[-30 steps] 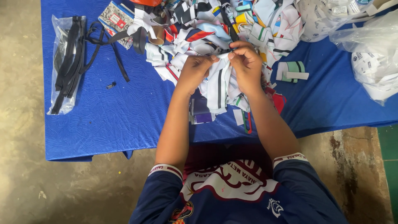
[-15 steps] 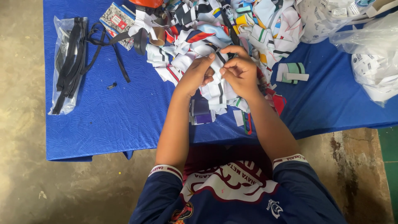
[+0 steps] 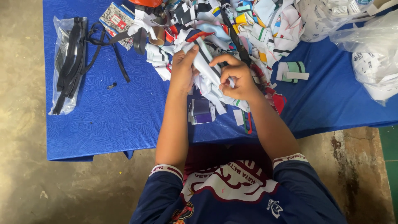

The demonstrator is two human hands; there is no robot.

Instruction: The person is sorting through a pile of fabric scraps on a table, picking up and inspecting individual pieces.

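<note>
Hands rising since earlier, strip lifting | left hand (image 3: 182, 70) and right hand (image 3: 236, 79) pinching white fabric strip (image 3: 207, 66) at 12 o'clock over table (image 3: 124, 120) | light, limp; gripping ends

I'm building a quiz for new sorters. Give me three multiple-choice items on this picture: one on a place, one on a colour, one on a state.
1. Where does the clear bag of black straps lie?
A. at the left end of the table
B. on the floor
C. in the person's lap

2. What colour is the table cover?
A. red
B. blue
C. green

3. What are the hands doing?
A. resting flat on the table
B. hanging at the sides
C. both gripping a white cloth strip

Answers: 1 A, the bag sits on the cover near its left edge. 2 B, the cover is blue all over. 3 C, the left hand and right hand both pinch the strip above the pile of scraps.
</note>
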